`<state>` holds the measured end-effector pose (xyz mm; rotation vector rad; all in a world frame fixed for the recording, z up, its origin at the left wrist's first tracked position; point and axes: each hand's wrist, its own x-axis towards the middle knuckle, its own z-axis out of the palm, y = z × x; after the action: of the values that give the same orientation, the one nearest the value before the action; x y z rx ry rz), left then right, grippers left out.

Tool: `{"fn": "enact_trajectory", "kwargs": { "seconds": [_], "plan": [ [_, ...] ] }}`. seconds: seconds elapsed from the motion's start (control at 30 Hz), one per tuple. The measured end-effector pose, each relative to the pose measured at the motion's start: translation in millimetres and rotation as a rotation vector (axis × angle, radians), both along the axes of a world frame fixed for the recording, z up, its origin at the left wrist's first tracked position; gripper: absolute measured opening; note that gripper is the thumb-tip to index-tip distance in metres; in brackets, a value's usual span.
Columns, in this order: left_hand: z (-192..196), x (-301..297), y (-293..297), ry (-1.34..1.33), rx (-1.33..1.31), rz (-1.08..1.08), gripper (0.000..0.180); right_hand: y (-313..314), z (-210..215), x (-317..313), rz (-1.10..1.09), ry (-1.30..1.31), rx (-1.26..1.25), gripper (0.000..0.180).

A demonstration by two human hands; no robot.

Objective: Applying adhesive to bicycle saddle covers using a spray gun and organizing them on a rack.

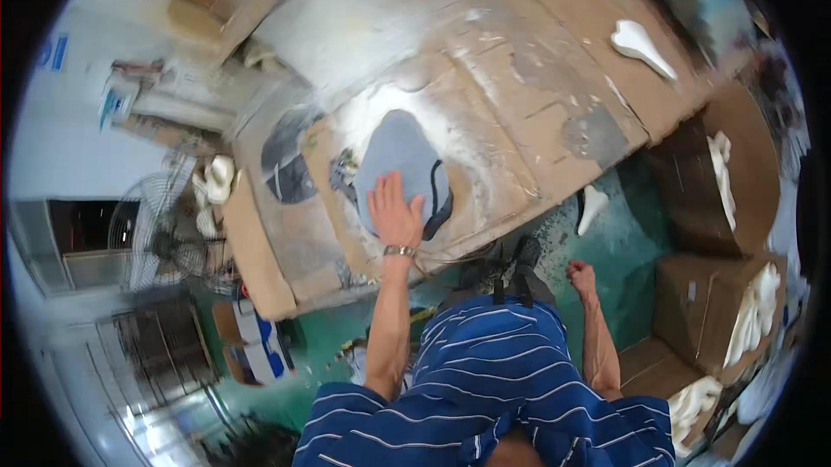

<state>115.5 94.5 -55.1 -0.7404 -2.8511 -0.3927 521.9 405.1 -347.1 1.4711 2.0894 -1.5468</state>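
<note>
My left hand lies flat on a grey, rounded pad, with the fingers stretched out and the thumb apart. A black strap-like strip runs down the pad's right edge. Pale powder is spread over the cardboard around the pad. Off the table's near edge, my right hand hangs in the air with its fingers curled into a fist. Nothing shows sticking out of it. A dark round patch lies on the table to the left of the pad.
Cardboard covers the worktable. A white saddle-shaped piece lies at its far right. A similar white piece shows below the table's right edge. Cardboard boxes with white pieces stand at right, a fan at left.
</note>
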Motion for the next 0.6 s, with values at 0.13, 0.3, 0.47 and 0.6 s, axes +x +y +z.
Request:
{"fn": "enact_trajectory", "kwargs": {
  "seconds": [0.13, 0.3, 0.47, 0.6],
  "plan": [
    [-20.5, -4.7, -1.7, 0.015, 0.031, 0.039, 0.074, 35.4, -6.1, -59.5, 0.079, 0.047, 0.079, 0.036],
    [-19.0, -6.6, -14.0, -0.066, 0.282, 0.010, 0.074, 24.7, -7.8, -105.0, 0.355, 0.045, 0.027, 0.033],
    [-28.8, -7.7, -64.5, 0.034, 1.100, 0.251, 0.062, -7.6, 11.7, -116.2, 0.440, 0.133, -0.032, 0.033],
    [-73.1, -12.4, -134.6, -0.256, 1.594, 0.801, 0.060, -36.4, 52.1, -117.0, 0.373, 0.138, -0.096, 0.036]
  ]
}}
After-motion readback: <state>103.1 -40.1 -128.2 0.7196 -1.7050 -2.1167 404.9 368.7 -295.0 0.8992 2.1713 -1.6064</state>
